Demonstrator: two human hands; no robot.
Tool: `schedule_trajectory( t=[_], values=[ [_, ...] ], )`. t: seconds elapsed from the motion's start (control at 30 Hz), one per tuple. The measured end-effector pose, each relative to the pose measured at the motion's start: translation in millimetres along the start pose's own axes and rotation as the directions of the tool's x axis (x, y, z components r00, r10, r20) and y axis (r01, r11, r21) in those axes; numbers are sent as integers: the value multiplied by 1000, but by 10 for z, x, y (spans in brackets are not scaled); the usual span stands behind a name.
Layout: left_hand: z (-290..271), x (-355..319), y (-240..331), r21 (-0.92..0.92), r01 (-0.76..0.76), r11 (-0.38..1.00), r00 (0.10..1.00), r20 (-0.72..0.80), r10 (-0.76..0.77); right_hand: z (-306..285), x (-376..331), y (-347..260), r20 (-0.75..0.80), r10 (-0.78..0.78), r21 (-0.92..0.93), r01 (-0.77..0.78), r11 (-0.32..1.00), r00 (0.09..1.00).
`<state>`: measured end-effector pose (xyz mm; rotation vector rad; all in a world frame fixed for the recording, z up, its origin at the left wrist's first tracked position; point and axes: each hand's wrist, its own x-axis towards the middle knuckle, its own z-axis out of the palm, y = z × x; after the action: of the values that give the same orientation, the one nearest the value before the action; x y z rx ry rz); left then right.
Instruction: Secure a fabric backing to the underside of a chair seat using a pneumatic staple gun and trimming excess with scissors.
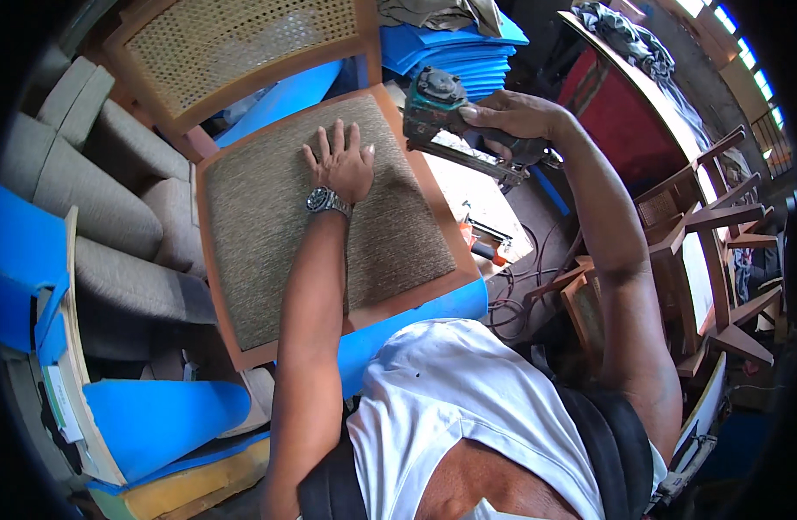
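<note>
My left hand (339, 165) lies with fingers spread on the grey-brown woven fabric seat (268, 234) of a wooden chair. A metal wristwatch (327, 200) is on that wrist. The chair's wooden frame (420, 184) borders the fabric all round, and its cane backrest (251, 54) rises at the far side. My right hand (513, 121) grips a green and black staple gun (433, 106), its fingers wrapped round the handle. The gun is held up beside the seat's far right edge, its nose over or near the wooden border; contact I cannot tell.
Blue foam sheets (468, 52) are stacked behind the chair. Grey cushions (95, 186) crowd the left. An orange-and-black tool (489, 250) lies on a pale board at right, above a coiled hose (509, 312). Wooden chair frames (719, 225) pile up farther right.
</note>
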<state>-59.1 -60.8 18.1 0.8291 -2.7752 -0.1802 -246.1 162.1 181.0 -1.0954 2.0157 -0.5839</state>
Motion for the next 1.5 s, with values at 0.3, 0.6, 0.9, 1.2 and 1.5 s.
schedule_trajectory(
  t=[0.3,0.6,0.9,1.2,1.5],
  values=[
    [131,135,29,47,-35,998,999,-20,36,-119,476,518,68,-111,18,110,994,991],
    [256,164,61,82,-23,996,997,-67,29,-222,724,666,171,-152,-39,161,986,974],
    [318,173,-21,58,-68,996,988,-133,76,-177,889,221,173,-132,-388,191,902,976],
    [275,160,72,-31,-40,999,998,-47,39,-233,591,973,96,-274,-45,280,959,957],
    [383,322,1009,220,98,970,992,58,-114,613,-111,3148,-60,160,290,-136,947,985]
  ],
)
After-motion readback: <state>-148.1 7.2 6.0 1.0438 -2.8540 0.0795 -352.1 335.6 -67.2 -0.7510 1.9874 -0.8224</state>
